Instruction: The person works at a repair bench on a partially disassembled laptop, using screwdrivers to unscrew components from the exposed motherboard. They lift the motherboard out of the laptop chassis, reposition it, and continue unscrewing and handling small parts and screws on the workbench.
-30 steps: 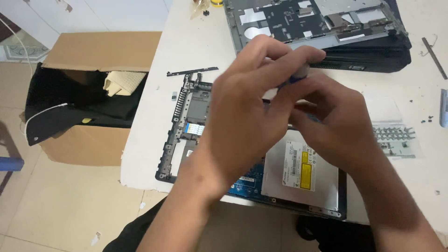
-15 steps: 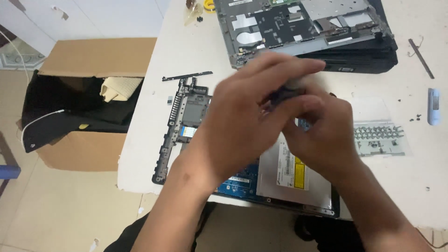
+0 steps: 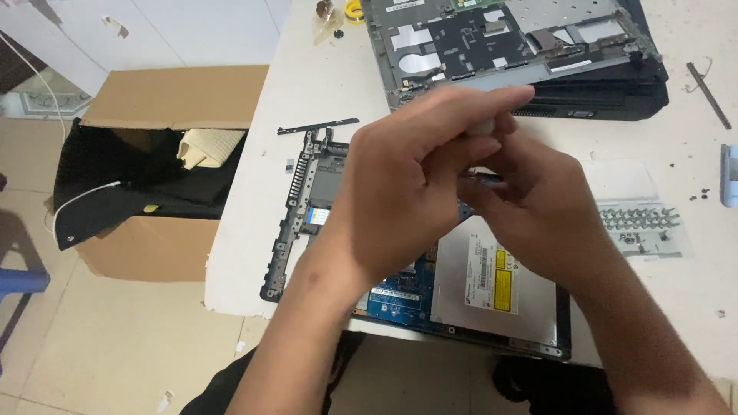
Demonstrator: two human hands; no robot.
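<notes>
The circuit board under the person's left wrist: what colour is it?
Blue. The circuit board shows in the head view, beside the silver disc drive.

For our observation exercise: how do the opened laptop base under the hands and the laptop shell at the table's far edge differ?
The laptop base lies nearest the person, showing a blue circuit board and silver optical drive; the laptop shell lies farther off, a grey frame with cut-outs. Both hands hover over the base, none over the shell. Both rest flat on the white table.
</notes>
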